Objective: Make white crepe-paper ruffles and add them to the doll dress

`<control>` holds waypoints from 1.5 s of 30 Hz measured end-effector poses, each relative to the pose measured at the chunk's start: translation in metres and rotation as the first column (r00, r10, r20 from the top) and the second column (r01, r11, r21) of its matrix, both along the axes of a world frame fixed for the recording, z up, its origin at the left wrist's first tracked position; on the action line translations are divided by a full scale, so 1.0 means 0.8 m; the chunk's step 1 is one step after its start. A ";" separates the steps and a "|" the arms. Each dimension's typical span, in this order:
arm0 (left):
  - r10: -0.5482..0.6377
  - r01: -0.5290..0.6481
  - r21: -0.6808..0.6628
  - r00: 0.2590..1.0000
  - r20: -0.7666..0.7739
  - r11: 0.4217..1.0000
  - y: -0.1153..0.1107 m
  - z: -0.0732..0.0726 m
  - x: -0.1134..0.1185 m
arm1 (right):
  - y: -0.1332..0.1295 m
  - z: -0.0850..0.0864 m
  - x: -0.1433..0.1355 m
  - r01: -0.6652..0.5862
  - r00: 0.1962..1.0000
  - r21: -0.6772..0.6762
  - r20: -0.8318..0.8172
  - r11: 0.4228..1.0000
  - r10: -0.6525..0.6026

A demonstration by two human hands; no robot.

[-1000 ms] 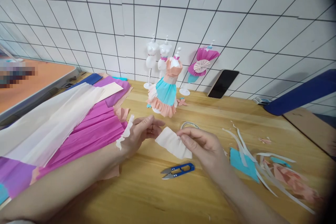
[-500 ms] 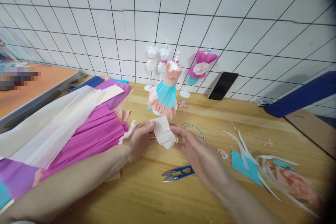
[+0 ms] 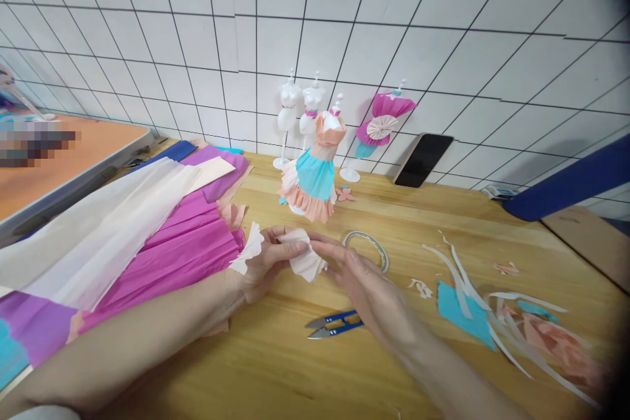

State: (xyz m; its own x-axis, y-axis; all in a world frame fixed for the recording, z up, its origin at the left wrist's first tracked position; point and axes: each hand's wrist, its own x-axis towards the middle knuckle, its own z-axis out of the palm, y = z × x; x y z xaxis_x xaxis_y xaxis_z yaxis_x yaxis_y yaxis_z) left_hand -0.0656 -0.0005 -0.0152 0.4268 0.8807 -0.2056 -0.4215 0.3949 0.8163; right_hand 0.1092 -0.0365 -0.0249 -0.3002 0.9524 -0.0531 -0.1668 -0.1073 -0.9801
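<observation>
My left hand (image 3: 268,262) pinches a white crepe paper piece (image 3: 306,262) between thumb and fingers, and part of the same pale paper (image 3: 251,248) shows over the wrist side. My right hand (image 3: 352,269) has its fingers at the right edge of the paper, pressed on it. Just beyond the hands stands a small mannequin in a peach and turquoise paper dress (image 3: 317,174). Blue snips (image 3: 335,324) lie beneath my right hand, partly covered by it. A roll of tape (image 3: 377,246) lies behind that hand.
Magenta paper (image 3: 172,243) and white paper sheets (image 3: 113,230) cover the left side. Two bare mannequins (image 3: 288,111), another in magenta (image 3: 386,118) and a phone (image 3: 423,160) stand by the tiled wall. Paper scraps (image 3: 465,312) lie right, near a blue roll (image 3: 571,177).
The left thumb has moved right over the white paper, which is now more folded and gathered. The pale piece at the left wrist shows wider. The view has shifted slightly.
</observation>
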 end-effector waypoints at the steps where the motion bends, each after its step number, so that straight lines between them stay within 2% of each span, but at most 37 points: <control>1: -0.010 0.010 0.002 1.000 -0.001 1.000 0.000 0.000 0.000 | 0.000 0.000 0.000 -0.017 1.000 -0.017 -0.019 1.000 0.017; 3: -0.012 0.012 -0.014 1.000 -0.007 1.000 0.001 -0.001 0.000 | 0.001 0.000 0.000 -0.024 1.000 -0.014 -0.005 1.000 0.024; 5: 0.023 -0.024 -0.050 0.999 -0.023 0.998 0.001 -0.004 0.001 | 0.002 0.001 0.001 -0.014 0.998 0.050 0.065 0.999 0.011; 7: 0.036 -0.039 -0.073 0.999 -0.037 0.997 0.001 -0.007 0.002 | 0.004 0.001 0.002 -0.028 0.983 0.172 0.181 0.985 -0.004; 9: 0.028 -0.032 -0.081 0.998 -0.052 0.996 0.000 -0.009 0.004 | 0.007 0.003 0.003 -0.069 0.946 0.322 0.322 0.944 -0.041; 12: 0.024 -0.030 -0.095 0.998 -0.060 0.995 -0.001 -0.007 0.005 | 0.009 0.008 0.007 -0.148 0.846 0.535 0.504 0.832 -0.174; 15: 0.008 -0.013 -0.085 0.998 -0.058 0.996 -0.004 -0.003 0.005 | 0.010 0.015 0.012 -0.281 0.718 0.700 0.607 0.656 -0.340; 17: 0.001 -0.005 -0.069 0.998 -0.056 0.998 -0.005 -0.001 0.006 | 0.009 0.018 0.014 -0.350 0.650 0.764 0.615 0.542 -0.447; 19: 0.015 -0.017 -0.032 0.998 -0.057 0.999 -0.005 -0.001 0.006 | 0.008 0.018 0.014 -0.363 0.622 0.798 0.592 0.481 -0.512; 20: 0.027 -0.028 -0.011 0.998 -0.058 1.000 -0.004 -0.002 0.007 | 0.007 0.018 0.013 -0.353 0.620 0.804 0.584 0.478 -0.524; 25: 0.099 -0.095 0.081 0.993 -0.058 0.992 -0.004 -0.008 0.012 | 0.004 0.011 0.005 -0.230 0.643 0.825 0.527 0.517 -0.556; 30: 0.156 -0.148 0.138 0.987 -0.044 0.979 -0.005 -0.012 0.013 | 0.002 0.011 0.008 -0.181 0.603 0.852 0.490 0.491 -0.630; 31: 0.158 -0.152 0.135 0.987 -0.036 0.979 -0.005 -0.012 0.012 | 0.001 0.013 0.009 -0.170 0.605 0.838 0.503 0.518 -0.617; 32: 0.157 -0.152 0.126 0.987 -0.028 0.980 -0.004 -0.012 0.012 | 0.001 0.015 0.011 -0.151 0.622 0.807 0.526 0.570 -0.580; 34: 0.144 -0.141 0.106 0.989 -0.025 0.984 -0.005 -0.012 0.011 | 0.002 0.018 0.011 -0.090 0.691 0.699 0.557 0.709 -0.461; 36: 0.120 -0.116 0.088 0.992 -0.037 0.989 -0.006 -0.010 0.011 | 0.003 0.020 0.009 -0.031 0.766 0.582 0.536 0.813 -0.355; 39: 0.083 -0.080 0.058 0.995 -0.052 0.995 -0.008 -0.006 0.012 | 0.007 0.023 0.008 0.001 0.815 0.492 0.504 0.870 -0.286; 41: 0.060 -0.059 0.022 0.997 -0.047 0.998 -0.009 -0.005 0.012 | 0.010 0.028 0.011 -0.049 0.791 0.470 0.557 0.881 -0.253; 42: 0.045 -0.045 0.002 0.998 -0.040 0.999 -0.010 -0.004 0.011 | 0.010 0.031 0.014 -0.112 0.754 0.452 0.619 0.885 -0.221; 43: 0.025 -0.025 -0.021 0.999 -0.030 0.999 -0.010 -0.003 0.010 | 0.010 0.034 0.018 -0.199 0.695 0.418 0.698 0.886 -0.173; 45: -0.025 0.025 -0.066 1.000 -0.008 0.998 -0.009 -0.001 0.009 | 0.007 0.038 0.028 -0.399 0.522 0.284 0.852 0.872 -0.038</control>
